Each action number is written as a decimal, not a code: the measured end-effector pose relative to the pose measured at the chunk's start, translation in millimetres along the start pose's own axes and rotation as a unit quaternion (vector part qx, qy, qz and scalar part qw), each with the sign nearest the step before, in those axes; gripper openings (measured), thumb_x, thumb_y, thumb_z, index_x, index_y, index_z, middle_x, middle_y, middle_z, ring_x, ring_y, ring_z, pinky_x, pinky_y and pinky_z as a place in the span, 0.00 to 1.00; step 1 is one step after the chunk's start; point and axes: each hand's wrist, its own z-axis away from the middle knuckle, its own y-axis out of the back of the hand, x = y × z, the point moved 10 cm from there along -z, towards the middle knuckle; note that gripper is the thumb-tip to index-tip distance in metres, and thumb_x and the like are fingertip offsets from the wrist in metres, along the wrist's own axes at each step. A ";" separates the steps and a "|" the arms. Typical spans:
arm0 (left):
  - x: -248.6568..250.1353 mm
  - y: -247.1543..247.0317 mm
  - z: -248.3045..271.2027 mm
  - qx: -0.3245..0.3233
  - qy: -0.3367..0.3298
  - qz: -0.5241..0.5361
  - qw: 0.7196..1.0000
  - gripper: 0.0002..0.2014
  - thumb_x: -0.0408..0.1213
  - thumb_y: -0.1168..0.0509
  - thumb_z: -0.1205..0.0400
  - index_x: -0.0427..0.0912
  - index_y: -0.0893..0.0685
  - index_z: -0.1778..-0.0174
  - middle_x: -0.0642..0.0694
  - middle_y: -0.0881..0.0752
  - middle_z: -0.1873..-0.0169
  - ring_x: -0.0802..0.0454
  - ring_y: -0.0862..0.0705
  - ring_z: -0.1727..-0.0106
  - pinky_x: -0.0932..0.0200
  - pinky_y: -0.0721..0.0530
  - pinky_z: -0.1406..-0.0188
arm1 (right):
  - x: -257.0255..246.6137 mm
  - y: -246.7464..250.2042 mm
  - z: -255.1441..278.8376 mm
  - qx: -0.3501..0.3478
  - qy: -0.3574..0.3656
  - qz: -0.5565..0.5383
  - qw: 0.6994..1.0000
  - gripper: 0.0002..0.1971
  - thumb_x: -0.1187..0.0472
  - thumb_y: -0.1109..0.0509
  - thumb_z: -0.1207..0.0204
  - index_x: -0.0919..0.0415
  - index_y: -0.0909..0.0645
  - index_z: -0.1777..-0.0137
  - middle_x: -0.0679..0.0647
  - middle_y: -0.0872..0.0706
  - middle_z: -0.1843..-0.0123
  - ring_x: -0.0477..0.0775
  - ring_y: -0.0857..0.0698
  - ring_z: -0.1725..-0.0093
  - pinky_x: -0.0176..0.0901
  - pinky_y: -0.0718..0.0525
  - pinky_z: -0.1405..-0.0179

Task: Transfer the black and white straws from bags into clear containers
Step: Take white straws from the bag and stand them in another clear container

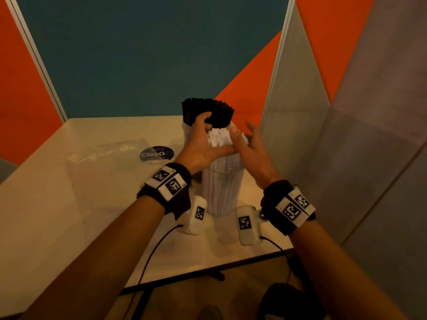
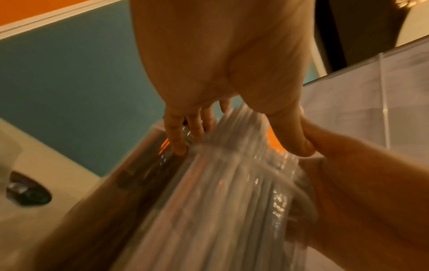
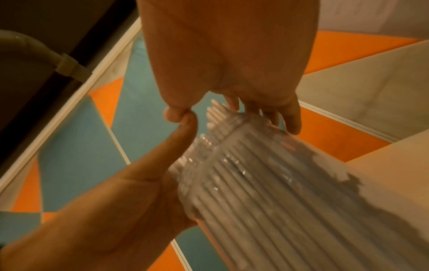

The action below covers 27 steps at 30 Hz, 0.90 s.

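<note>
A tall ribbed clear plastic container [image 1: 223, 188] stands upright on the pale smooth table [image 1: 69, 204], packed with thin white straws [image 1: 219, 137]. The left hand [image 1: 203, 144] curls round their tops; the right hand [image 1: 251, 146] touches them with relaxed, spread fingers. Just behind, a second clear container [image 1: 188, 132] holds black straws [image 1: 208, 112]. An empty crinkled clear bag [image 1: 108, 151] lies to the left.

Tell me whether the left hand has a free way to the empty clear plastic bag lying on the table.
Probably yes: the clear plastic bag lies flat to the left hand's own side, nothing between, though that hand now cups the white straws.
</note>
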 end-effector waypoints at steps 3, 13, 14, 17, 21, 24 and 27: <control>9.0 17.4 19.3 -0.041 -0.007 -0.099 0.994 0.51 0.57 0.23 0.37 0.52 0.44 0.21 0.47 0.36 0.26 0.56 0.32 0.29 0.56 0.27 0.30 | -7.9 16.8 14.0 0.058 0.036 0.029 0.997 0.38 0.39 0.38 0.22 0.47 0.51 0.17 0.51 0.43 0.15 0.48 0.39 0.19 0.53 0.34 0.21; -45.9 97.6 171.8 -0.334 0.100 -0.420 0.838 0.27 0.66 0.28 0.36 0.63 0.27 0.45 0.62 0.32 0.41 0.62 0.32 0.40 0.62 0.27 0.39 | -69.8 -59.5 121.3 -0.047 0.149 0.135 0.978 0.12 0.51 0.34 0.20 0.47 0.23 0.38 0.45 0.21 0.36 0.39 0.22 0.37 0.34 0.23 0.37; -56.8 103.1 184.1 -0.350 0.116 -0.446 0.816 0.28 0.65 0.27 0.36 0.63 0.30 0.45 0.62 0.33 0.42 0.61 0.34 0.40 0.63 0.28 0.42 | -68.8 -83.5 131.9 -0.113 0.136 0.138 0.974 0.09 0.53 0.33 0.20 0.46 0.21 0.41 0.45 0.19 0.39 0.38 0.21 0.41 0.31 0.21 0.41; -79.4 115.8 203.4 -0.356 0.138 -0.490 0.784 0.27 0.57 0.25 0.32 0.60 0.32 0.44 0.58 0.36 0.43 0.58 0.36 0.42 0.60 0.27 0.46 | -53.8 -156.4 168.1 -0.314 0.123 0.219 0.915 0.10 0.55 0.36 0.19 0.47 0.19 0.41 0.44 0.19 0.42 0.39 0.20 0.46 0.28 0.20 0.46; -78.2 130.7 200.2 -0.296 0.125 -0.459 0.828 0.07 0.43 0.32 0.21 0.52 0.23 0.50 0.53 0.31 0.45 0.55 0.28 0.44 0.64 0.31 0.53 | -15.5 -215.7 204.4 -0.467 0.124 0.331 0.811 0.17 0.60 0.42 0.15 0.53 0.25 0.28 0.51 0.23 0.29 0.46 0.23 0.33 0.31 0.29 0.34; -67.5 141.7 195.3 -0.245 0.113 -0.422 0.865 0.04 0.46 0.32 0.20 0.54 0.20 0.53 0.53 0.28 0.47 0.57 0.24 0.47 0.67 0.30 0.55 | 1.6 -237.7 210.4 -0.480 0.131 0.388 0.776 0.22 0.62 0.44 0.15 0.58 0.33 0.22 0.56 0.29 0.23 0.52 0.28 0.27 0.35 0.35 0.28; -78.4 139.2 206.7 -0.283 0.138 -0.463 0.829 0.15 0.53 0.26 0.28 0.57 0.22 0.50 0.56 0.32 0.45 0.58 0.30 0.46 0.61 0.27 0.54 | 9.0 -247.8 206.7 -0.457 0.139 0.436 0.762 0.22 0.60 0.42 0.16 0.58 0.33 0.22 0.57 0.31 0.23 0.55 0.29 0.27 0.42 0.31 0.28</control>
